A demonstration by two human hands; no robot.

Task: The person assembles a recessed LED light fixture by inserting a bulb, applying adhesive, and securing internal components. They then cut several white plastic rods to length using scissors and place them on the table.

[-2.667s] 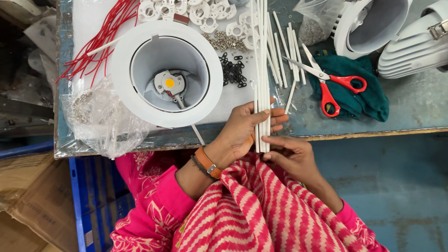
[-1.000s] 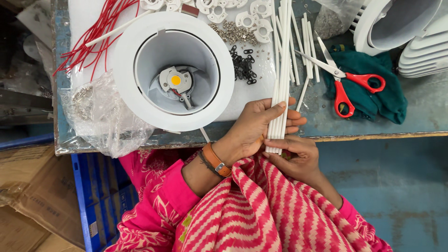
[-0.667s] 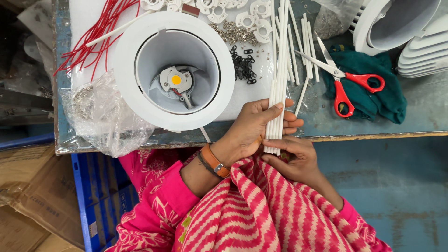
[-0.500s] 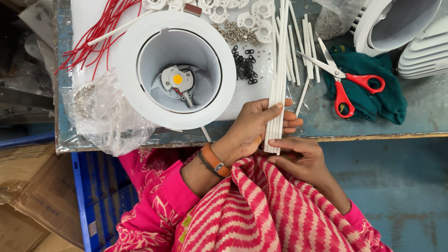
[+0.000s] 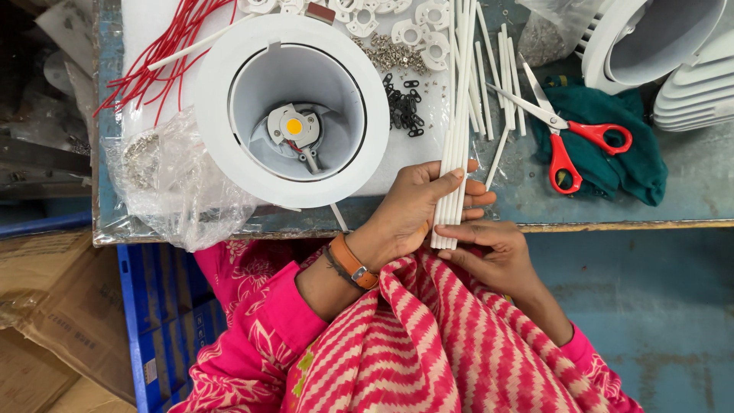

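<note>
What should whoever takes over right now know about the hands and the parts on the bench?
Left hand: gripping a bundle of thin white tubes, held upright over the bench edge.
Right hand: fingertips at the bundle's lower ends, squaring them up.
On the bench: white round lamp housing left of the bundle, loose white tubes and red-handled scissors on a green cloth to the right, red wires top left.
Done: tubes gathered. Left: the ends look nearly even; loose tubes not yet picked up.

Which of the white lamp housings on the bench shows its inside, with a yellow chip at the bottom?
The large round housing left of the hands, open upward, shows a yellow chip. The housings at top right show none.
</note>
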